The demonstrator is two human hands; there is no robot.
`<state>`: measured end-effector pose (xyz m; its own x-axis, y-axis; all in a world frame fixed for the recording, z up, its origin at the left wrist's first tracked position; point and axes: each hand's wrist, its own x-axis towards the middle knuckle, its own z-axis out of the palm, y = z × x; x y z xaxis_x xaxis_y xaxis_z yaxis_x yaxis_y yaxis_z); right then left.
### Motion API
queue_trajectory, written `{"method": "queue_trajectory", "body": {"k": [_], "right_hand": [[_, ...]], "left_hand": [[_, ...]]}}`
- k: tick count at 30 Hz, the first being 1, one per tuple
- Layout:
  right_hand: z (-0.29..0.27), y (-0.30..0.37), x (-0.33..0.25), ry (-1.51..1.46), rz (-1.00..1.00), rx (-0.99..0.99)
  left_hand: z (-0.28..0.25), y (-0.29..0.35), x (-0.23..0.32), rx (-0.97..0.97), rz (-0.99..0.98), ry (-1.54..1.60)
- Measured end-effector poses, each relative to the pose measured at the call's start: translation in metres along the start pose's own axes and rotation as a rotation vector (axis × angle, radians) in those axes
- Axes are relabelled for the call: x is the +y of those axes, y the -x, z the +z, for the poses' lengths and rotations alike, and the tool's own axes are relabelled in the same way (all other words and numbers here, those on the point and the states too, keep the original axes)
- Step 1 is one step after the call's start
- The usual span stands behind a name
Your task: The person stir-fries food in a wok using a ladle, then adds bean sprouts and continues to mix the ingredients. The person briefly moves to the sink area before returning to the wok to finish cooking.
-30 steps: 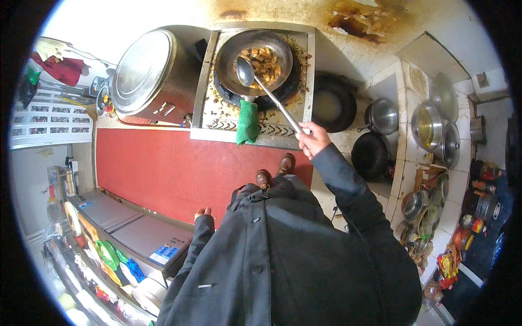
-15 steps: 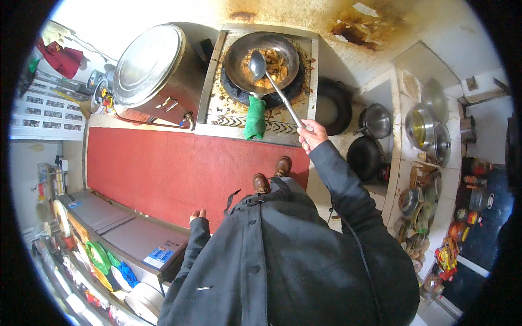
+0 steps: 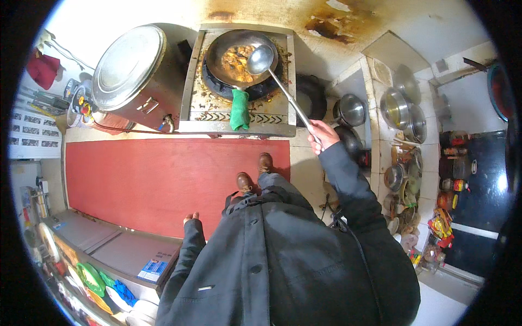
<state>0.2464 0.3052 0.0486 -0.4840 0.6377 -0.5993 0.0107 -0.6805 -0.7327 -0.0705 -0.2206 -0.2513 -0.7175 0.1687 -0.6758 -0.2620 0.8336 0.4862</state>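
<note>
Right hand (image 3: pixel 323 135) extended, gripping ladle (image 3: pixel 283 87); left (image 3: pixel 191 217) lowered.

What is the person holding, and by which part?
The right hand holds a metal ladle near the end of its long handle; the left hand seems empty.

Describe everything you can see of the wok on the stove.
The wok is round and deep, with a plain rim and a dark grey-brown inside that looks like bare metal. It sits mouth up on a black burner ring set in the greasy stove. Glossy brown food covers its middle. A short handle stub points toward the person and runs into a green cloth. The ladle overlaps its right side; whether they touch cannot be told.
</note>
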Motion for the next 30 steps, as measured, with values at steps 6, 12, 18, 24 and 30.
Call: {"method": "queue_trajectory", "body": {"k": [6, 12, 18, 24, 30], "right_hand": [[-0.029, 0.020, 0.007, 0.141, 0.058, 0.061], [-0.047, 0.019, 0.006, 0.770, -0.140, 0.291], [-0.089, 0.007, -0.010, 1.484, -0.451, 0.524], [-0.104, 0.033, -0.055, 1.637, -0.330, 0.514], [-0.128, 0.095, -0.114, 1.509, -0.405, 0.406]], "left_hand": [[0.017, -0.018, -0.001, -0.084, 0.024, -0.061], [0.028, 0.035, 0.101, -0.076, 0.084, -0.104], [0.040, 0.042, 0.115, -0.075, 0.133, -0.266], [0.061, 0.050, 0.102, -0.073, 0.050, -0.337], [0.081, 0.033, 0.034, -0.094, 0.078, -0.407]]}}
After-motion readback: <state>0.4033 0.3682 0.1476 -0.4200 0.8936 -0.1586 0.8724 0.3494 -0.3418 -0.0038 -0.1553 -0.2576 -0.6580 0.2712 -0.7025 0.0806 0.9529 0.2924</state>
